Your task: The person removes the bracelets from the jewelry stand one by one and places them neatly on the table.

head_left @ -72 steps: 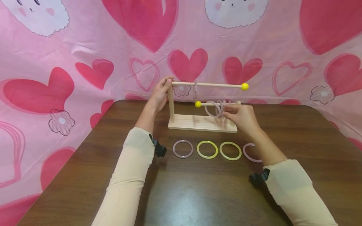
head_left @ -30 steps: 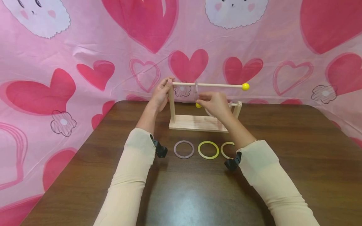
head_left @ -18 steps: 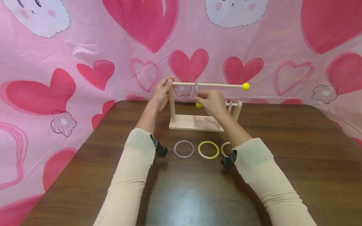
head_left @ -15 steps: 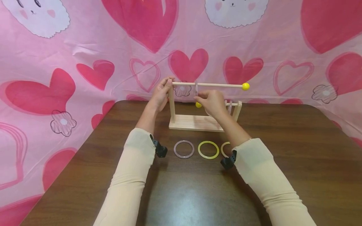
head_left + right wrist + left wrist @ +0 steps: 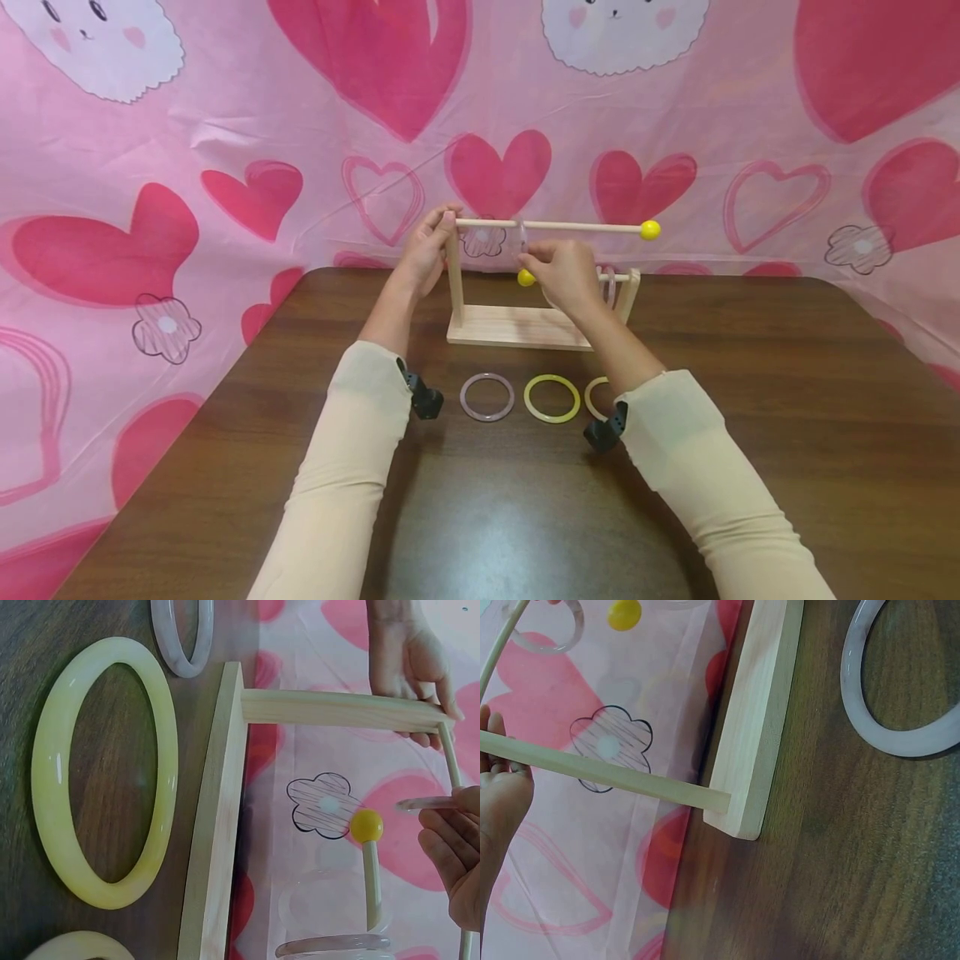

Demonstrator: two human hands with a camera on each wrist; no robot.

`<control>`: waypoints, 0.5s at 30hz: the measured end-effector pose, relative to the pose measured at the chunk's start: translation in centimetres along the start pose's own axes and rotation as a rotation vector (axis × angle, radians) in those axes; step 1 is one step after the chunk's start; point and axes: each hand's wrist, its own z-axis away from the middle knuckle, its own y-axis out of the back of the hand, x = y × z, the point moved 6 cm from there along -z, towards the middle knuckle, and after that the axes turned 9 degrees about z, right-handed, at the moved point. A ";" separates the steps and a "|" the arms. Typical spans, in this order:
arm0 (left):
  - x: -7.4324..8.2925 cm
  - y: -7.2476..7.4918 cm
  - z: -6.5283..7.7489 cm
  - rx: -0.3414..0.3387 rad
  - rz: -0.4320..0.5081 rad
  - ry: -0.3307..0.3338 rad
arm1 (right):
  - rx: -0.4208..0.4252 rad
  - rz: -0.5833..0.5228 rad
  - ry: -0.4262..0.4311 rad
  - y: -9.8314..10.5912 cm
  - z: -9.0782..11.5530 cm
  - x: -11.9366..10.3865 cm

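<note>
My left hand [image 5: 427, 252] grips the top of the taller post [image 5: 454, 279] of a wooden bangle stand, thumb in front and fingers behind. From that post an upper rod [image 5: 581, 227] runs right to a yellow ball end. A translucent pale bangle [image 5: 522, 237] hangs on this rod. Thumb and fingertips of my right hand [image 5: 567, 273] pinch the bangle's lower part; the right wrist view shows it edge-on [image 5: 424, 803]. Below, a shorter rod ends in a yellow ball [image 5: 527, 277] and carries translucent bangles [image 5: 611, 287], partly hidden behind the right hand.
In front of the stand's base [image 5: 513, 326], a lavender bangle [image 5: 487, 397], a yellow bangle [image 5: 552, 398] and a pale yellow bangle [image 5: 596, 398] lie in a row on the brown table [image 5: 480, 500]. The right arm hides part of the last. A pink heart-patterned cloth [image 5: 315, 100] hangs behind.
My right hand has moved left and up from the bangles on the lower rod to the one on the upper rod and now pinches it. The left hand has kept its grip.
</note>
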 end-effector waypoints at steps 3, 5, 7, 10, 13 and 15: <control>-0.1 0.0 0.0 0.004 0.001 0.002 | 0.040 -0.007 0.009 0.2 0.1 0.1; -0.1 0.0 0.0 0.002 0.000 0.003 | 0.074 -0.017 0.014 0.3 0.2 0.2; -0.1 0.0 -0.1 -0.002 0.001 0.003 | 0.108 -0.030 0.022 0.6 0.3 0.3; -0.1 0.0 -0.1 -0.006 0.001 0.001 | 0.151 -0.055 0.036 0.9 0.4 0.2; -0.1 0.1 -0.1 -0.007 0.002 0.001 | 0.182 -0.063 0.055 1.2 0.5 0.1; -0.1 0.1 0.0 -0.006 -0.001 0.001 | 0.197 -0.067 0.066 1.3 0.6 0.0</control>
